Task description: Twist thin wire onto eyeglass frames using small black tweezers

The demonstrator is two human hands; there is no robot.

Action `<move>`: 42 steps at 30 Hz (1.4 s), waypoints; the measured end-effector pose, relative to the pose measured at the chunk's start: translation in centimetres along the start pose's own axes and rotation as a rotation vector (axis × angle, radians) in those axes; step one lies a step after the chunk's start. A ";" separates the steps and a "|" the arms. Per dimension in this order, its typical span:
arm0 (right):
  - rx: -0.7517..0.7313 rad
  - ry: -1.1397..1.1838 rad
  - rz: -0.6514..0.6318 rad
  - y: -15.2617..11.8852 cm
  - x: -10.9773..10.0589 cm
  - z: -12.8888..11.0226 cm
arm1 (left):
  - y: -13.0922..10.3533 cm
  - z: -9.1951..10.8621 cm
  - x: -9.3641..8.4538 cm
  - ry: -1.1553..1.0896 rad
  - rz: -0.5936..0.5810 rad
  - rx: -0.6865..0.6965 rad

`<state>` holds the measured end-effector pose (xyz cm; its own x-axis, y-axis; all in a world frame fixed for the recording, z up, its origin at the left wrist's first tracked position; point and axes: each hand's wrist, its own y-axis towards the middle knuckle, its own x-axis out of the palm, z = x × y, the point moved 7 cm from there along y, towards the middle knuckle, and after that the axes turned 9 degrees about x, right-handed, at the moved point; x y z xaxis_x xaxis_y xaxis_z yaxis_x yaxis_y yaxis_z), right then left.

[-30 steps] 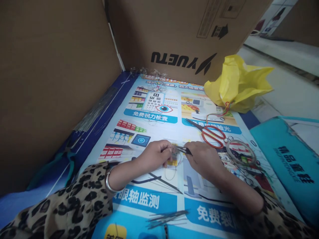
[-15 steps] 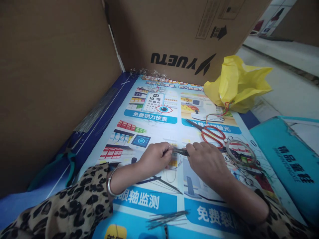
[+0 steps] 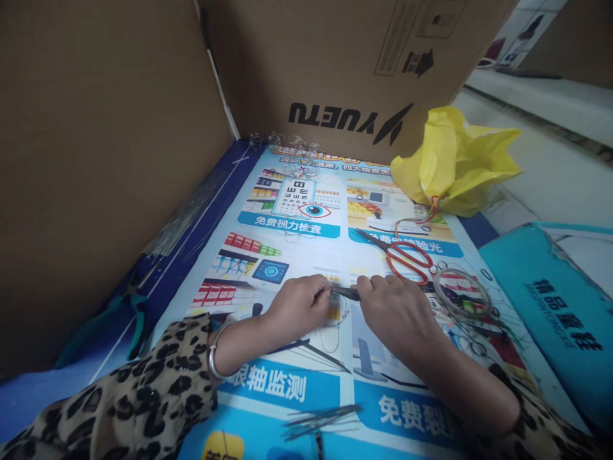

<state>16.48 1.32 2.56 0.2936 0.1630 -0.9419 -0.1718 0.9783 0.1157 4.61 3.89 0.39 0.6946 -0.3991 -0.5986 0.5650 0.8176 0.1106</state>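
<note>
While the right hand [image 3: 395,313] gripped a dark tool [image 3: 345,292], fingers curled around it, the left hand [image 3: 297,306] had thumb and fingers pressed together at its tip; what they pinched was too small to tell. The tool lay between both hands, above the poster [image 3: 325,252]. From there, a crumpled yellow bag [image 3: 443,169] rested at one o'clock, coloured threads [image 3: 433,206] at its front, its contents hidden. A blue box [image 3: 531,281] sat at three, its inside unclear. Scissors [image 3: 390,248] lay at two, loose wires [image 3: 323,420] at six.
</note>
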 end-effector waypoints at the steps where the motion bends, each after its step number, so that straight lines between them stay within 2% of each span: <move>1: 0.001 -0.002 -0.004 0.0 0.1 0.0 | 0.0 0.0 0.0 -0.007 0.003 -0.002; 12: 0.006 -0.028 0.002 -0.1 1.0 -0.3 | 0.0 -0.1 -0.1 0.030 -0.009 -0.026; 16: 0.000 0.005 -0.016 0.1 1.2 -0.3 | 0.0 -0.6 0.1 -0.099 -0.028 -0.053; 21: 0.048 0.085 -0.110 0.4 2.0 0.1 | 0.1 -1.3 0.7 -0.368 -0.064 -0.110; 24: 0.082 0.120 -0.173 0.6 2.4 0.5 | 0.2 -1.5 0.9 -0.446 -0.068 -0.127; 28: 0.078 0.170 -0.160 0.7 2.2 1.0 | 0.3 -1.2 0.8 -0.506 -0.079 -0.090; 34: 0.005 0.215 -0.074 0.8 1.5 1.0 | 0.4 -0.7 0.3 -0.499 -0.058 -0.041; 42: -0.016 0.202 -0.033 0.9 1.0 1.1 | 0.2 -0.5 -0.4 -0.194 -0.038 0.047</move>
<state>17.65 2.51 2.05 0.1048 0.0999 -0.9895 -0.1808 0.9803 0.0799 4.26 4.40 0.25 0.7424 -0.5057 -0.4395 0.6095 0.7820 0.1299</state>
